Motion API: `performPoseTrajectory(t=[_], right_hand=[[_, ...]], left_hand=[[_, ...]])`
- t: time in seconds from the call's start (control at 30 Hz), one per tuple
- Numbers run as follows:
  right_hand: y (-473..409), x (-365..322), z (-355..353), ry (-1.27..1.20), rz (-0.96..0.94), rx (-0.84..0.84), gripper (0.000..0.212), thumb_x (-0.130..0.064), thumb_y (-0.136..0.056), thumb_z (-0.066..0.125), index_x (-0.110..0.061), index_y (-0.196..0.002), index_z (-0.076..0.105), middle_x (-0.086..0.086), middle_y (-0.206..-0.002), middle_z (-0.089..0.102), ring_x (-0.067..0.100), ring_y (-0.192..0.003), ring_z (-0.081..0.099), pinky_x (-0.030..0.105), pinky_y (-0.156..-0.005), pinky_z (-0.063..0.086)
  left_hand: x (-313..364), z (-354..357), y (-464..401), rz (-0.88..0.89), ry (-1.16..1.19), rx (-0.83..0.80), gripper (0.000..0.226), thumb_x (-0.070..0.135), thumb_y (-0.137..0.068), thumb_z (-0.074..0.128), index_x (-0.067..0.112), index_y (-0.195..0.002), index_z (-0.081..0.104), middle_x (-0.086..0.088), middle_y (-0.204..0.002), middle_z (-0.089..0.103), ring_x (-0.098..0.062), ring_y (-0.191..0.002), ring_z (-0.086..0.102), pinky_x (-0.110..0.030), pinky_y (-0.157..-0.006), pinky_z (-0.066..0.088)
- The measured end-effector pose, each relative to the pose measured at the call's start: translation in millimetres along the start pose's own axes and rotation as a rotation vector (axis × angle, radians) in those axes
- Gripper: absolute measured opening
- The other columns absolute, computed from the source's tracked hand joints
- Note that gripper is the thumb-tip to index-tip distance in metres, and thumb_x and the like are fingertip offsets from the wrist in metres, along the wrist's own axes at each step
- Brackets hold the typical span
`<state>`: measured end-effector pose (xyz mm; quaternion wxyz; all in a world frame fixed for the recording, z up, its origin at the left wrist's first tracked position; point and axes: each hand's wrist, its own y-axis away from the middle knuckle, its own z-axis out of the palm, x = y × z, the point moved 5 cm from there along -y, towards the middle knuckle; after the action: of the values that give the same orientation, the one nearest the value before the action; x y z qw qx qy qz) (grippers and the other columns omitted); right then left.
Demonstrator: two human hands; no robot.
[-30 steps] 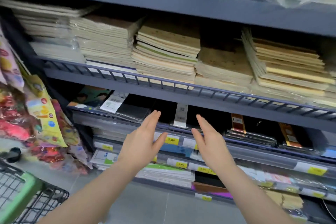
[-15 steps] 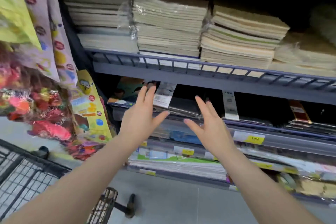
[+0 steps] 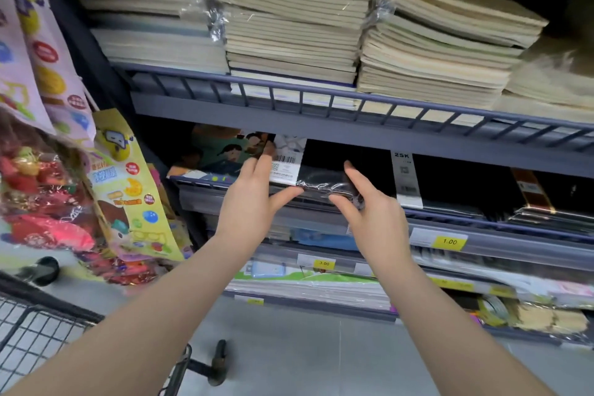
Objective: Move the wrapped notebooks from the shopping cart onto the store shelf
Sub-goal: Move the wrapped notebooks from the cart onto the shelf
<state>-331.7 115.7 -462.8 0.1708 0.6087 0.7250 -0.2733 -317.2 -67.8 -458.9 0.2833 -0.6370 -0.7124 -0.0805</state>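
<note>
Both hands have reached the shelf's front edge (image 3: 353,212) since half a second ago. The left hand (image 3: 247,202) and right hand (image 3: 373,215), fingers spread and loosely bent, now touch the black wrapped notebooks (image 3: 321,182) there; an actual grip cannot be told.

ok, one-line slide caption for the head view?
Both hands at the black wrapped notebooks on the shelf beneath stacked beige notebooks.

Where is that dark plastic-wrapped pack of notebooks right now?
In the head view, mid-frame: the wrapped pack lies on the second shelf, between the left hand and right hand, beside the cartoon-cover book.
</note>
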Motion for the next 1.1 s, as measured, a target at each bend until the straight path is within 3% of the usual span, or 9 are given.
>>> performPoseTrajectory(t=[0.07,0.17,0.3,0.47,0.57,0.67,0.8,1.03,1.1], right_hand=[[-3,2,-2,0.009,0.010,0.028,0.051,-0.043,-0.087,0.057,-0.035,-0.135,0.044,-0.002,-0.049,0.046,0.013,-0.048,0.044,0.028,-0.047,0.037],[-6,3,-1,-0.027,0.021,0.038,0.051,-0.042,-0.085,0.059,-0.031,-0.134,0.047,0.007,-0.052,0.056,0.022,-0.053,0.055,0.034,-0.059,0.050],[-3,5,-2,0.003,0.010,0.030,0.060,-0.050,-0.085,0.055,-0.036,-0.140,0.035,-0.009,-0.055,0.040,0.009,-0.049,0.037,0.026,-0.047,0.034],[-5,19,2,-0.154,0.033,-0.027,0.085,-0.058,-0.072,0.064,-0.041,-0.143,0.021,0.003,-0.095,0.059,0.003,-0.058,0.031,0.025,-0.064,0.038],[-7,18,5,-0.147,0.034,-0.030,0.079,-0.049,-0.077,0.066,-0.040,-0.143,0.024,0.007,-0.077,0.064,0.011,-0.050,0.044,0.030,-0.054,0.044],[-12,20,5,-0.152,0.054,0.062,0.073,-0.042,-0.078,0.069,-0.037,-0.141,0.032,0.019,-0.100,0.068,0.031,-0.081,0.065,0.044,-0.070,0.055],[-18,17,3,-0.126,0.088,0.129,0.071,-0.041,-0.076,0.070,-0.035,-0.139,0.037,0.011,-0.114,0.067,0.027,-0.102,0.063,0.039,-0.080,0.054],[-10,26,4,-0.036,0.146,0.009,0.094,-0.052,-0.070,0.072,-0.037,-0.145,0.017,0.006,-0.106,0.063,0.026,-0.092,0.059,0.041,-0.077,0.054],[-11,30,9,-0.025,0.195,-0.020,0.083,-0.052,-0.072,0.070,-0.024,-0.141,0.033,0.005,-0.085,0.059,0.021,-0.077,0.054,0.038,-0.072,0.053]], left_hand=[[1,1,0,-0.001,-0.040,0.035,0.065,0.055,-0.077,0.056,0.003,-0.115,0.048,-0.014,-0.102,0.052,-0.034,-0.081,0.053,-0.032,-0.058,0.035],[0,-2,-3,0.007,-0.101,0.089,0.073,0.066,-0.068,0.048,0.004,-0.106,0.051,-0.014,-0.093,0.053,-0.036,-0.071,0.055,-0.032,-0.050,0.032],[-5,-5,-6,-0.016,-0.092,0.054,0.070,0.066,-0.069,0.056,0.008,-0.107,0.046,-0.007,-0.087,0.052,-0.030,-0.077,0.055,-0.031,-0.053,0.032],[-9,0,-8,-0.077,-0.055,-0.057,0.071,0.067,-0.066,0.062,0.010,-0.101,0.038,0.000,-0.061,0.042,-0.027,-0.063,0.050,-0.033,-0.047,0.033],[-10,1,-13,-0.097,-0.051,-0.040,0.066,0.063,-0.064,0.067,0.010,-0.086,0.035,0.000,-0.058,0.038,-0.025,-0.059,0.045,-0.032,-0.046,0.028],[-9,2,-19,-0.131,-0.059,-0.057,0.068,0.061,-0.062,0.069,0.007,-0.089,0.038,-0.001,-0.057,0.040,-0.026,-0.058,0.049,-0.031,-0.043,0.030],[-8,6,-28,-0.193,-0.062,-0.101,0.068,0.061,-0.061,0.070,0.006,-0.082,0.035,-0.001,-0.054,0.041,-0.018,-0.048,0.042,-0.031,-0.040,0.031],[-24,13,-23,-0.175,0.174,-0.177,0.066,0.054,-0.058,0.079,0.009,-0.085,0.038,-0.010,-0.077,0.054,-0.026,-0.069,0.053,-0.043,-0.062,0.050],[-27,14,-25,-0.168,0.169,-0.150,0.061,0.054,-0.060,0.077,0.010,-0.074,0.038,-0.008,-0.070,0.048,-0.021,-0.063,0.044,-0.039,-0.056,0.043]])
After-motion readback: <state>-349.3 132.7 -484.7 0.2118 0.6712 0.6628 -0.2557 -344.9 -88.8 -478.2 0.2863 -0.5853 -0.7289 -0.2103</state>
